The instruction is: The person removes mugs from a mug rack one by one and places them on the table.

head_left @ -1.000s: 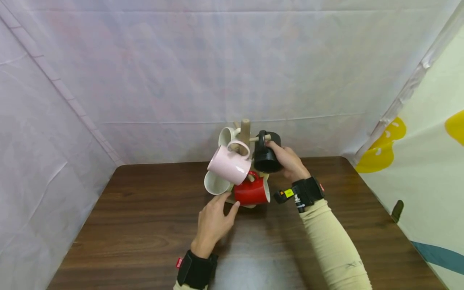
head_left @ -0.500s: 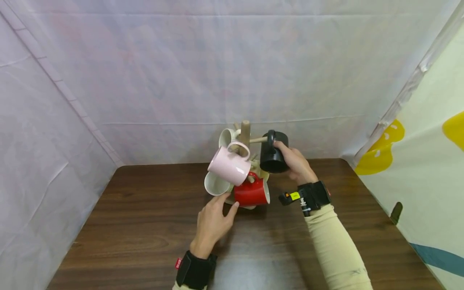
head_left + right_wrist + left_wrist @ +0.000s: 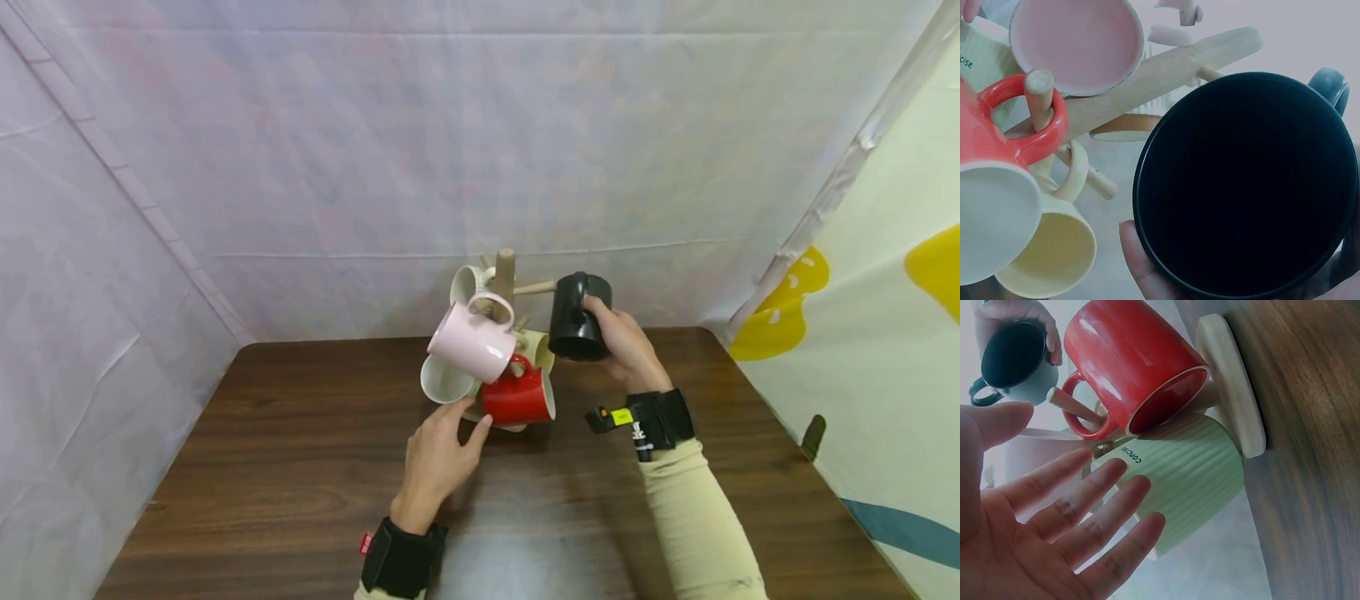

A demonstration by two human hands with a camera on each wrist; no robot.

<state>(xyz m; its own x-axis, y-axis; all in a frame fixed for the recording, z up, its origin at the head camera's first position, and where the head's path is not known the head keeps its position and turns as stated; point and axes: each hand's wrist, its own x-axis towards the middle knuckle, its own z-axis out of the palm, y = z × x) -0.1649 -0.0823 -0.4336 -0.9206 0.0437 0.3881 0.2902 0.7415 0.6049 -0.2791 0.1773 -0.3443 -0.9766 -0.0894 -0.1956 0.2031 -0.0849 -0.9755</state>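
My right hand (image 3: 626, 346) grips a black mug (image 3: 573, 329) by its body, its handle beside the bare upper peg (image 3: 534, 288) of a wooden mug tree (image 3: 505, 271). In the right wrist view the black mug's dark mouth (image 3: 1244, 187) faces the camera. With fingers extended, my left hand (image 3: 437, 462) lies low at the front of the tree, by the red mug (image 3: 517, 398) and the ribbed pale green mug (image 3: 1179, 481). A pink mug (image 3: 468, 343) hangs above these two. Behind the red one hangs a pale yellow mug (image 3: 1054, 256).
Another light mug (image 3: 465, 285) hangs at the tree's back left. The tree's wooden base (image 3: 1232, 384) stands on a dark wood table (image 3: 300, 467), close to its back edge. White cloth (image 3: 360, 167) hangs behind, and a printed sheet (image 3: 885, 375) is on the right.
My right hand has drawn the black mug rightward along the peg and off its tip, uncovering more of the yellow mug. My left hand has stayed nearly still.
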